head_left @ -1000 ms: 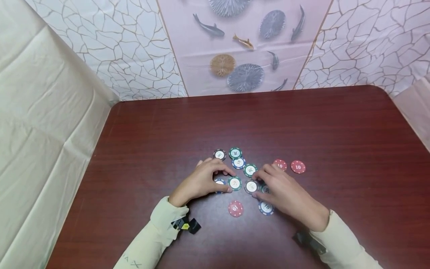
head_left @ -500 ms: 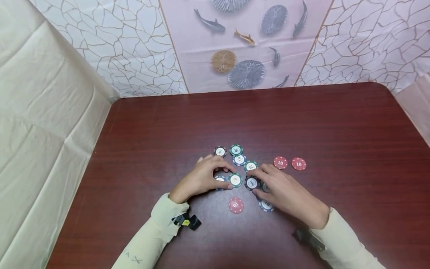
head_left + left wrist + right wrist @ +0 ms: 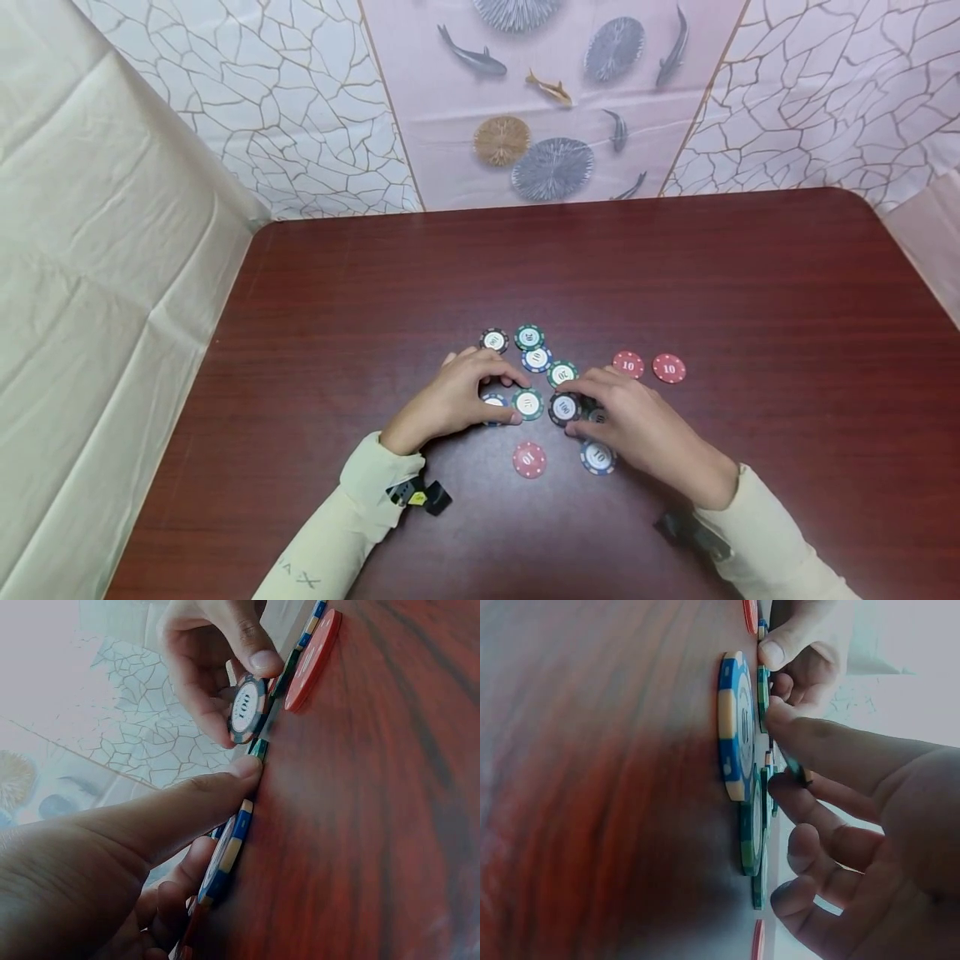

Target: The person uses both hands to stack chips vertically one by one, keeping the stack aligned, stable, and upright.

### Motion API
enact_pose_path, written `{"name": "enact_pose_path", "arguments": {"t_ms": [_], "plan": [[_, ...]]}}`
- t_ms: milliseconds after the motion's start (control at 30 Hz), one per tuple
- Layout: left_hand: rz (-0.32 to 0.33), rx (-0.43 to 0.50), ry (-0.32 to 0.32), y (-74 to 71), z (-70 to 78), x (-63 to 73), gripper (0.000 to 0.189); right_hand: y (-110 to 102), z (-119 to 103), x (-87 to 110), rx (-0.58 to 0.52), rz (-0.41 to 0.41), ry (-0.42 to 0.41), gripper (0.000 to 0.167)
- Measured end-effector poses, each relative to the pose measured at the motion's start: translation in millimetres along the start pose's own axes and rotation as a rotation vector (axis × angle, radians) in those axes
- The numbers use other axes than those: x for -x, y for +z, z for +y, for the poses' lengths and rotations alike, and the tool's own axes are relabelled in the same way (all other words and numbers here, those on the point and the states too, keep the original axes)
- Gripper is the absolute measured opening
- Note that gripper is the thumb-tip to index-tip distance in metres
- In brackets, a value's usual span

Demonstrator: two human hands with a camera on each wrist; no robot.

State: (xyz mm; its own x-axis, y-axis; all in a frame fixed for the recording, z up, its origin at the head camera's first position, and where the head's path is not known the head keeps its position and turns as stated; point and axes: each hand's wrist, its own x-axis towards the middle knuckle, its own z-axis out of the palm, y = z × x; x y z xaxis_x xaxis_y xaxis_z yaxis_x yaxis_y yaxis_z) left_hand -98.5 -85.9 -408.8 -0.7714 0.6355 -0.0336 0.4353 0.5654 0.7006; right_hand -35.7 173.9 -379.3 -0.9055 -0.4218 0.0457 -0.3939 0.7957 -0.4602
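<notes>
Poker chips lie in a loose cluster on the table. My left hand [image 3: 457,396] pinches a green chip [image 3: 528,404] at its edges between thumb and index finger; the chip is flat on the table. Under that palm sits a blue chip [image 3: 493,408], partly covered. With thumb and index finger my right hand [image 3: 641,425] holds a black 100 chip [image 3: 565,408], which in the left wrist view is a tilted black chip [image 3: 246,711] raised off the tabletop. Beneath the right fingers another green chip [image 3: 597,416] is half hidden, close to a blue 10 chip [image 3: 736,727].
Beyond the hands lie a black chip [image 3: 494,340], a green chip [image 3: 529,337] overlapping a blue chip [image 3: 536,359], and a green 20 chip [image 3: 562,373]. Two red chips, one at the far right [image 3: 669,368], lie apart. A red chip [image 3: 529,460] is nearest the body.
The right index finger has moved along the black chip's far edge, and the chip's face now shows darker and tilted. The left hand keeps its grip on the green chip.
</notes>
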Motion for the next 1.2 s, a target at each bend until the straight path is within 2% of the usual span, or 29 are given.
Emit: {"name": "enact_pose_path", "arguments": {"t_ms": [300, 600, 733, 900, 1200], "plan": [[0.002, -0.007, 0.001, 0.4, -1.3, 0.1, 0.037, 0.9, -1.4, -3.7, -0.072, 0.057, -0.001, 0.044], [0.016, 0.005, 0.013, -0.2, -2.9, -0.4, 0.037, 3.1, -10.1, -15.4, -0.068, 0.021, 0.017, 0.046], [0.033, 0.011, 0.034, -0.3, -3.3, -0.8, 0.038, 5.8, -12.2, -21.0, -0.057, -0.021, 0.029, 0.046], [0.028, -0.003, 0.027, -0.2, -2.7, -1.2, 0.039, 9.7, -15.3, -24.7, -0.045, -0.074, 0.061, 0.047], [0.023, -0.04, 0.047, -1.0, -1.3, -2.9, 0.039, 14.7, -20.3, -26.9, -0.055, -0.043, 0.054, 0.047]]}}
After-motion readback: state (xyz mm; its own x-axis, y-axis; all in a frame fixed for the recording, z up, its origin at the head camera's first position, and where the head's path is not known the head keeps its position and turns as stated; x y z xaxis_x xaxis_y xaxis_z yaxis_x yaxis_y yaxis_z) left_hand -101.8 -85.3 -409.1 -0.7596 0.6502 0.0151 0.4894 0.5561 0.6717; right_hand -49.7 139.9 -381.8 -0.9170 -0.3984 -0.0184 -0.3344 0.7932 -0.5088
